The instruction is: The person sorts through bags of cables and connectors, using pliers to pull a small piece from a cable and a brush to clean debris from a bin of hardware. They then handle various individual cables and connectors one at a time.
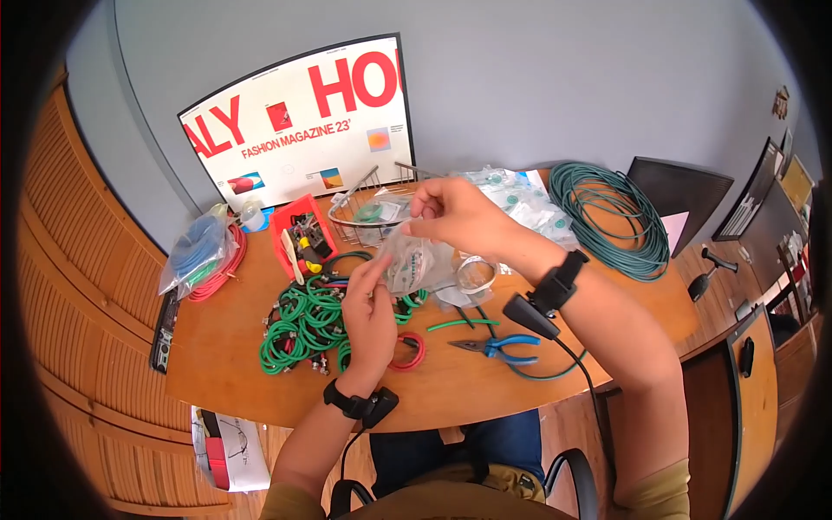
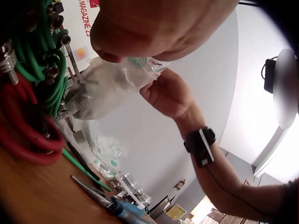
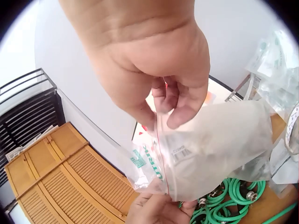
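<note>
My two hands hold a translucent zip-lock bag up over the middle of the table. It has a red line along its zip, green print and a barcode label, as the right wrist view shows. At the upper end of the zip edge, my right hand pinches the bag between thumb and fingers. My left hand grips the lower end of that edge. The bag's contents are blurred by the cloudy plastic. Below and left of it lie coiled green cables with metal connectors, some with red parts.
Blue-handled pliers, a red cable coil and a roll of tape lie nearby. A red bin of tools, a wire basket and more plastic bags stand behind. A large green cable coil is at right.
</note>
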{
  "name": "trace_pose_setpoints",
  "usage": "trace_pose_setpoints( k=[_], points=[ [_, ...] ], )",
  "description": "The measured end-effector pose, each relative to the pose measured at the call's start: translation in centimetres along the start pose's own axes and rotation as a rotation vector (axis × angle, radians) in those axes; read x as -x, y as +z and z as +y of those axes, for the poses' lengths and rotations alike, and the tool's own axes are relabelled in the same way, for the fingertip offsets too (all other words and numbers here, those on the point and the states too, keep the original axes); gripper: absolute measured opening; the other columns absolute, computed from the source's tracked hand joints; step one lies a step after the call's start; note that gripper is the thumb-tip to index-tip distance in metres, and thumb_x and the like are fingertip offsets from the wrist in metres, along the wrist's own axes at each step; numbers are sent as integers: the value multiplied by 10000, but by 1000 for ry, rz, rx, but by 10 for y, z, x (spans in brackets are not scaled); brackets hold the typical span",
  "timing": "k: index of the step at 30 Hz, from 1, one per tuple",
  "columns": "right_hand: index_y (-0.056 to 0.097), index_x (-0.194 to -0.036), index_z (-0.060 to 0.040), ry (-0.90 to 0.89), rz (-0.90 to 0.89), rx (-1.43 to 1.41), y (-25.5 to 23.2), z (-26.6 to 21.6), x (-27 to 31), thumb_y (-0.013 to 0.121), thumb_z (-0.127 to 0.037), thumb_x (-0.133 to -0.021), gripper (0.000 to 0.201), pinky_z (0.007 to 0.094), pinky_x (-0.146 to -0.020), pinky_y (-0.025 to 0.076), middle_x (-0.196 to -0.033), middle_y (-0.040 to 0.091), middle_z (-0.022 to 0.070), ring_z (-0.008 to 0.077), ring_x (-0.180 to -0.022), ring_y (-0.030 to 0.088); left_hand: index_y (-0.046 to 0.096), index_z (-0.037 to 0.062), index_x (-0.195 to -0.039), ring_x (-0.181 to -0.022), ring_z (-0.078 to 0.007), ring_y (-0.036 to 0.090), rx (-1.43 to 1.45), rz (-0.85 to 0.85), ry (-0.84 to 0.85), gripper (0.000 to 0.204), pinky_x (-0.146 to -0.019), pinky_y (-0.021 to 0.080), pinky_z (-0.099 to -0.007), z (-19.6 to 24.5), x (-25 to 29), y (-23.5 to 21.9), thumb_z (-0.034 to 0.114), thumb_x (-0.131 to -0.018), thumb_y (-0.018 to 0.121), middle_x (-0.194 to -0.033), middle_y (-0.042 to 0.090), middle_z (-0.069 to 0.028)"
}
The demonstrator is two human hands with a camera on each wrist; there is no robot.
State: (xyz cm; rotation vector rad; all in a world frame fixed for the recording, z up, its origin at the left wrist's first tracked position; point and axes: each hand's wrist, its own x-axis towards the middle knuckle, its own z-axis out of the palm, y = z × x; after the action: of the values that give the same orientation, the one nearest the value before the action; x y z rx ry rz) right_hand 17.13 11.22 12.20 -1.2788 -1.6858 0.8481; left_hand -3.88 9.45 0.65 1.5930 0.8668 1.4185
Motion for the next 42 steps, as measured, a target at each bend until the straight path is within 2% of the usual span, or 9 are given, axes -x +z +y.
trace_pose_setpoints(
  k=[4,6,10,13,19,25,32,38,42],
  points=[
    [663,-1066,-7,98,78,-208,-15,27,22,819,-135,-904,259,274,-727,567,-945,691,36,121,-842,688,707,2,-1290,-1011,-111,595,377,90,-186,289,-808,478,-266,-7,-13,-13,91,-1081,530,-1312,637,-46],
    [651,-1237,-17,74,-150,441,-27,52,33,841,-107,-854,436,335,-847,593,-1152,706,110,237,-988,715,698,-30,-1298,-1017,-126,599,424,115,-227,293,-863,487,-286,2,-15,-13,100,-1062,582,-1300,633,-62],
    [638,-1379,-95,-88,-204,697,-16,101,64,846,-114,-802,613,471,-1061,535,-1438,584,189,445,-1278,580,708,-56,-1262,-1075,-148,604,146,155,-121,310,-957,483,-303,0,-24,3,157,-1037,692,-1265,632,-75],
    [649,-1345,-81,-84,-254,775,-9,117,65,850,-141,-799,585,471,-1032,553,-1343,624,185,421,-1260,592,732,-13,-1235,-996,-78,589,53,173,23,296,-773,448,-251,-12,-35,9,211,-1044,702,-1214,659,-1],
    [678,-1248,-108,66,-142,917,-19,82,78,851,-273,-819,492,468,-963,571,-1208,652,158,377,-1199,616,692,-17,-1326,-987,-75,590,292,210,-119,352,-766,446,-246,-6,-37,19,211,-1057,682,-1198,661,1],
    [710,-1201,-78,204,-299,1069,-15,79,80,862,-429,-789,562,501,-919,584,-1151,683,180,385,-1156,640,657,-18,-1377,-994,-73,595,269,173,-77,367,-755,479,-254,-21,-33,11,182,-1069,660,-1279,618,-25],
    [751,-1145,-72,-124,-178,865,8,93,55,887,-505,-761,594,497,-929,576,-1141,703,179,393,-1148,655,658,-33,-1369,-991,-78,598,214,205,-30,340,-746,506,-246,-26,-35,0,84,-1049,666,-1288,599,-39],
    [785,-1092,-39,-27,-230,790,19,117,44,825,-225,-866,295,464,-870,579,-1012,745,179,377,-984,730,671,-12,-1365,-999,-78,598,226,232,24,328,-742,508,-247,-30,-35,-2,100,-1057,661,-1303,595,-43],
    [790,-1056,-11,62,-36,569,6,96,46,762,-97,-876,202,444,-772,576,-873,740,227,390,-834,737,689,5,-1341,-992,-77,594,258,245,13,304,-739,512,-247,-31,-35,-3,125,-1063,661,-1313,589,-38]
  ],
)
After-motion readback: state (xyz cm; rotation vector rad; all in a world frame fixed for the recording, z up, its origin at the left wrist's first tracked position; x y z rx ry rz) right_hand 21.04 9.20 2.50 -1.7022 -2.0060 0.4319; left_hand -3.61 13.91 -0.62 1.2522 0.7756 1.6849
